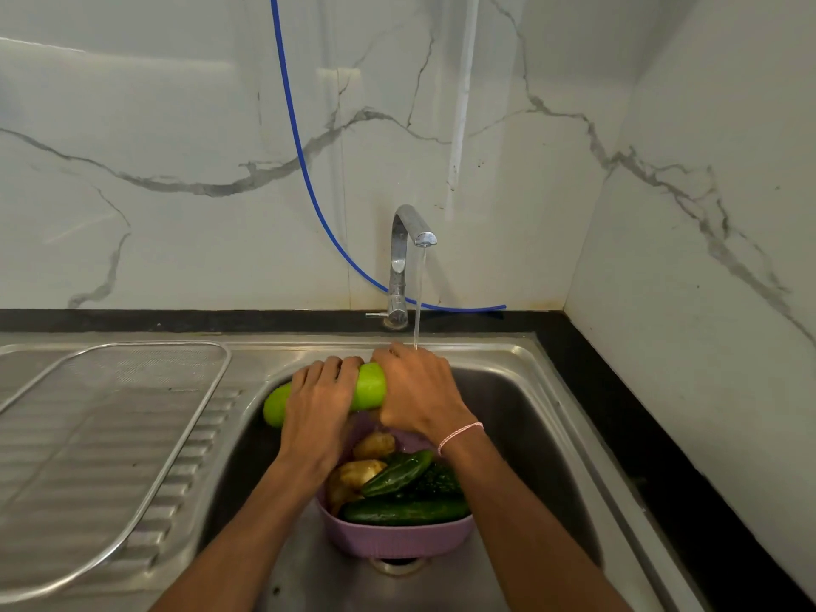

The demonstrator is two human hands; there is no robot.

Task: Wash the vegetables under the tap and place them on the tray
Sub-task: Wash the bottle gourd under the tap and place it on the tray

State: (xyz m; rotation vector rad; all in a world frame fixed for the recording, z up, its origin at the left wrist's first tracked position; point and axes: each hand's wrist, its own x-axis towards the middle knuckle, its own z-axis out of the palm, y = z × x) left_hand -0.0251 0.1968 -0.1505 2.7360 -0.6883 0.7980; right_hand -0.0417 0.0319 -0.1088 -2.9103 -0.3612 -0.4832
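Green gourd [370, 386] is held over the basin's [512, 417] far rim, left hand [320, 401] and right hand [417, 390] curled round it under the tap [399, 258]. Wire tray [110, 413] lies beside the basin.

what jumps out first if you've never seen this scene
A bright green gourd, gripped by the left hand and right hand, is held under the running tap at the back of the sink. Nearer the camera, a purple basket in the basin holds dark cucumbers and potatoes. A mesh tray lies on the drainboard to the left.
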